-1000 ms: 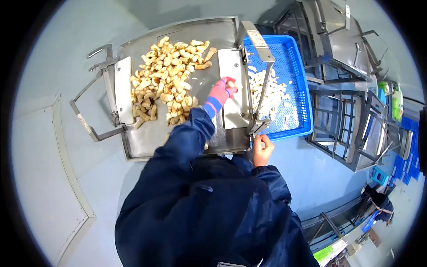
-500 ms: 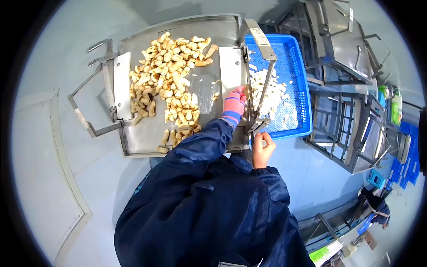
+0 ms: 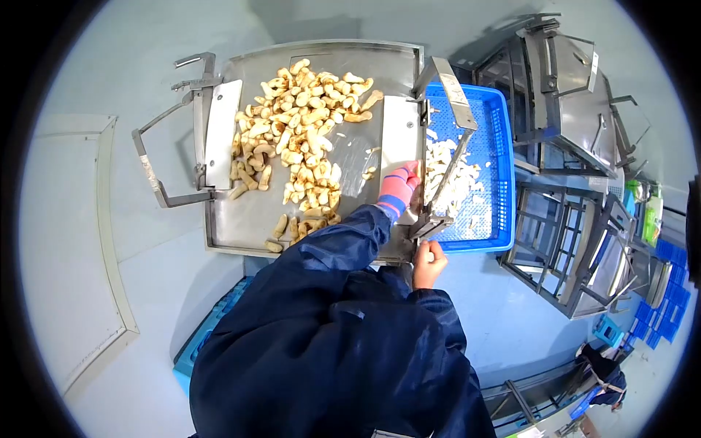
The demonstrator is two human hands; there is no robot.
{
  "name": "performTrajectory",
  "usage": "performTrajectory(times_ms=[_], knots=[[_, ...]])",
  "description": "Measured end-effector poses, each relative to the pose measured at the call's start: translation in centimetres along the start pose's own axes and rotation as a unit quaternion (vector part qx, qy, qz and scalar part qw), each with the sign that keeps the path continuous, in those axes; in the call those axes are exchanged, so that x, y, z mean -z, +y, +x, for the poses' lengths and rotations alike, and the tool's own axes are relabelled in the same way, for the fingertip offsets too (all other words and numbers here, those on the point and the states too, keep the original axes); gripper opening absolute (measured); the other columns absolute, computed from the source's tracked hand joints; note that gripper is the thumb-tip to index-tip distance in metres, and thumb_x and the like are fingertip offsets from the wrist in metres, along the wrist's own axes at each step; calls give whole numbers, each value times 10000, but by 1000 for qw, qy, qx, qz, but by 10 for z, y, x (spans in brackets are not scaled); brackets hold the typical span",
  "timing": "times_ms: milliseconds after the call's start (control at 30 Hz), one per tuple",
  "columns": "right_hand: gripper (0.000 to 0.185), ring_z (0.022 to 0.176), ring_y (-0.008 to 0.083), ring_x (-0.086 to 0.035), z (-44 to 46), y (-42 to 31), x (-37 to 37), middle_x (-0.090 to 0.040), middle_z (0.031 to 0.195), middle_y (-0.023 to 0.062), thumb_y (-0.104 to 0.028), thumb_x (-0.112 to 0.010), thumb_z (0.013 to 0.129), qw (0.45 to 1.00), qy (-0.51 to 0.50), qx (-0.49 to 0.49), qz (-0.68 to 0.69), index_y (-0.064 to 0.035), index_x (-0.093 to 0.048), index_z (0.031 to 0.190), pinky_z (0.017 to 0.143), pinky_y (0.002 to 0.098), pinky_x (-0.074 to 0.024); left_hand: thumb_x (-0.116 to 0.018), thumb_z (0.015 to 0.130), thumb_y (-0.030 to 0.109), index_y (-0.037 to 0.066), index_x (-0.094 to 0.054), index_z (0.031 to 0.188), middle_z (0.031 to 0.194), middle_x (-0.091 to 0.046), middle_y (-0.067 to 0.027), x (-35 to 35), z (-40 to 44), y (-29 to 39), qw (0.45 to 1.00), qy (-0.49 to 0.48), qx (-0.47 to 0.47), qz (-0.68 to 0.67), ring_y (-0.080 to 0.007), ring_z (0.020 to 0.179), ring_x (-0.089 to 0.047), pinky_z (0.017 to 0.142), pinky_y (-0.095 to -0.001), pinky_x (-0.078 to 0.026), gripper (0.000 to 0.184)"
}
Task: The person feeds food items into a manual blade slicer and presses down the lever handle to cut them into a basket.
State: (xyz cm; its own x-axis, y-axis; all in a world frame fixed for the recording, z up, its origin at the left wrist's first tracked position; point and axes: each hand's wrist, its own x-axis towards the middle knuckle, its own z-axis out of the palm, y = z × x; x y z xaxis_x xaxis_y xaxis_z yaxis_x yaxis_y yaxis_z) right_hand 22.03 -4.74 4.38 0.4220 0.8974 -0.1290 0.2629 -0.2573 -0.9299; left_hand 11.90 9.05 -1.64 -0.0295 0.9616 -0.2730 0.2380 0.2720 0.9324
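My left hand [image 3: 399, 186], in a pink and blue striped glove, is closed at the right edge of a white cutting board [image 3: 400, 131]. Whatever its fingers hold there is hidden. Just right of it stands a metal cutter [image 3: 438, 225] with a raised bar frame. My bare right hand [image 3: 428, 264] is a fist around the cutter's near-end handle, which it mostly covers. Pale brown, stubby mushrooms [image 3: 303, 120] lie heaped on the steel tray table [image 3: 358, 62]. White cut pieces [image 3: 445, 175] lie in a blue perforated crate [image 3: 504, 175] beyond the cutter.
A second cutter frame [image 3: 164, 197] with its own white board [image 3: 223, 135] is mounted on the table's left side. Steel stands [image 3: 562, 248] fill the right. A teal crate [image 3: 208, 321] sits on the floor at left. Another person [image 3: 606, 376] is far off at lower right.
The view has shifted, so the table and crate appear lower and further right. Both hands stay at the cutter; the right fist looks more tightly curled.
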Motion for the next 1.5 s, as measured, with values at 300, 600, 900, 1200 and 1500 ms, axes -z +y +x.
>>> performTrajectory(times_ms=[300, 600, 900, 1200, 1500], knots=[[207, 559, 93, -394, 3, -11, 6, -449, 524, 90, -60, -577, 804, 999, 16, 40, -11, 26, -489, 638, 492, 313, -351, -608, 807, 84, 102, -551, 1175, 864, -641, -134, -7, 4, -3, 1000, 16, -4, 2, -258, 765, -605, 709, -336, -481, 372], [220, 532, 99, -349, 0, -6, 3, -404, 516, 81, -54, -576, 802, 999, 16, 34, -30, 13, -467, 624, 479, 314, -337, -570, 804, 48, 69, -568, 1143, 856, -643, -143, -14, 10, -13, 1000, 21, -12, 20, -284, 773, -615, 708, -354, -484, 339], [206, 533, 106, -357, -1, 4, 5, -385, 526, 89, -66, -567, 801, 998, 7, 43, -47, 10, -479, 630, 486, 312, -340, -580, 809, 108, 40, -606, 1019, 897, -638, -170, -2, 6, 5, 996, 55, -23, 60, -302, 816, -611, 734, -375, -484, 222], [225, 531, 102, -346, 0, 19, 5, -400, 516, 73, -60, -563, 808, 1000, 7, -22, 7, 19, -465, 621, 486, 312, -332, -598, 827, 94, 7, -569, 1073, 838, -631, -82, -3, -3, 44, 994, -8, -6, -112, -150, 717, -582, 673, -275, -475, 262], [211, 543, 97, -351, -2, 5, 2, -410, 524, 77, -62, -557, 809, 1000, 20, -15, 12, 15, -475, 632, 491, 309, -340, -643, 735, 346, 19, -549, 1062, 967, -564, -137, 189, 29, 2, 801, 281, -35, 527, -305, 889, -541, 780, -402, -437, 472]])
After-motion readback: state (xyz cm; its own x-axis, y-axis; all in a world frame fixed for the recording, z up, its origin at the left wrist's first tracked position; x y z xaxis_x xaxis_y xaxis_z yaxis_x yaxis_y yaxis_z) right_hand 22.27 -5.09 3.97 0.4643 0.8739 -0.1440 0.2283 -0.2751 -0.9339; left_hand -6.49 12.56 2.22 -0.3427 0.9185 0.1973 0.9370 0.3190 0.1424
